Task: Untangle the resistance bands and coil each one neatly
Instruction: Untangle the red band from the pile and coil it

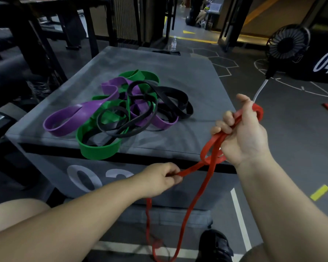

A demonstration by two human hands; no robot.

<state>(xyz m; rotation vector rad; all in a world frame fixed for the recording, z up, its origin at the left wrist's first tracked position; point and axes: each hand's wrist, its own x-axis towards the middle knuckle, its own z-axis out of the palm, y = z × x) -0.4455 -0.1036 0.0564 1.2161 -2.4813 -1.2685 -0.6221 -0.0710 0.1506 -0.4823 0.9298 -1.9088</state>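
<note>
A red resistance band [197, 193] is stretched between my hands in front of the grey box. My right hand [242, 133] grips folded loops of it, with one red end poking out above the fingers. My left hand [159, 178] pinches a strand of the same band lower down. The rest of the red band hangs in a long loop toward the floor. On the grey padded box top [178, 72] lies a tangled heap: a purple band [74, 116], a green band [98, 150] and a black band [170, 97] woven through one another.
A black fan [290, 42] with a white cable stands on the floor at the right by a dark box marked 04. A water bottle [173, 44] stands behind the grey box. My black shoe [215, 246] is below. Dark gym frames rise at the left.
</note>
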